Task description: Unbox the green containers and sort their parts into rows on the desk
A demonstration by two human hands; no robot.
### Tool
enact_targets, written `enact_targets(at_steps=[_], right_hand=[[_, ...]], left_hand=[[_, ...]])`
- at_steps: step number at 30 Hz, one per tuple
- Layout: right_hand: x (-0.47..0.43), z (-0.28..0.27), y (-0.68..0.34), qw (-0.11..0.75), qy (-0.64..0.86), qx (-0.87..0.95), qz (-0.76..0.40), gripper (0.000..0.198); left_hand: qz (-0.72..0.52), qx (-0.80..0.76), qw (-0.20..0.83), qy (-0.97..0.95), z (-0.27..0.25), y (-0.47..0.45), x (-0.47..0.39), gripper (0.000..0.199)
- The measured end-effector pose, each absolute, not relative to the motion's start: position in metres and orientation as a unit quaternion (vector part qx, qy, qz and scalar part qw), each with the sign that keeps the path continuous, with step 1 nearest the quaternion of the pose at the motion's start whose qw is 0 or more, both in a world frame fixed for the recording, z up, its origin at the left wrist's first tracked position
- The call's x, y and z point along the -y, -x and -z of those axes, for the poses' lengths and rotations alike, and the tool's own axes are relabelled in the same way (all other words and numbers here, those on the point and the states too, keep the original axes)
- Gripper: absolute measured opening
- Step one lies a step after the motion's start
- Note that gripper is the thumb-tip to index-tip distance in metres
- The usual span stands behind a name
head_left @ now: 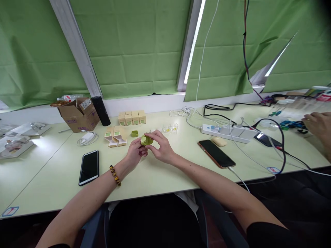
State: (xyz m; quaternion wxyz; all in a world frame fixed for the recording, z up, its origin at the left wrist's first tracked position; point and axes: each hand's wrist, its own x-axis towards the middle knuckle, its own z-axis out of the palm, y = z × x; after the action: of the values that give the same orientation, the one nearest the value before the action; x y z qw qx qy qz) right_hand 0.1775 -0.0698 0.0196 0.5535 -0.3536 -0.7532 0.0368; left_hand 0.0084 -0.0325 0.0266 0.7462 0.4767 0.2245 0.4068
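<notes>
Between my two hands, a little above the table, is a small olive-green case (146, 140) that looks hollow on the side facing me. My left hand (135, 151) has its fingers closed around the case's left and lower side. With thumb and fingers, my right hand (160, 147) grips it from the right and over the top. Just behind my left hand, a small green square tray-like piece (134, 133) lies on the table. Two opened cardboard boxes (115, 136) stand to the left of it. Several small clear containers with yellow bits (170, 127) sit behind my right hand.
Small closed cartons (132, 117) line up at the back. A phone (89, 167) lies at left, another phone (216, 153) at right beside a power strip (229, 133) with cables. A brown box (79, 115) and black cylinder (100, 110) stand back left. Another person's hand (319, 125) is far right.
</notes>
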Motion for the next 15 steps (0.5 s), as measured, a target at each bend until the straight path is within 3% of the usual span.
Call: enact_targets(at_steps=[8, 13, 15], right_hand=[[0.072, -0.027, -0.179, 0.553, 0.357, 0.752, -0.033, 0.047], [0.07, -0.027, -0.184, 0.539, 0.377, 0.753, 0.006, 0.048], [0.069, -0.026, -0.185, 0.53, 0.388, 0.754, 0.021, 0.046]], left_hand=[[-0.368, -0.205, 0.792, -0.441, -0.027, -0.011, 0.026, 0.009], [-0.389, -0.177, 0.768, -0.478, -0.029, -0.006, 0.015, 0.033], [-0.374, -0.141, 0.771, -0.495, -0.028, -0.002, 0.012, 0.032]])
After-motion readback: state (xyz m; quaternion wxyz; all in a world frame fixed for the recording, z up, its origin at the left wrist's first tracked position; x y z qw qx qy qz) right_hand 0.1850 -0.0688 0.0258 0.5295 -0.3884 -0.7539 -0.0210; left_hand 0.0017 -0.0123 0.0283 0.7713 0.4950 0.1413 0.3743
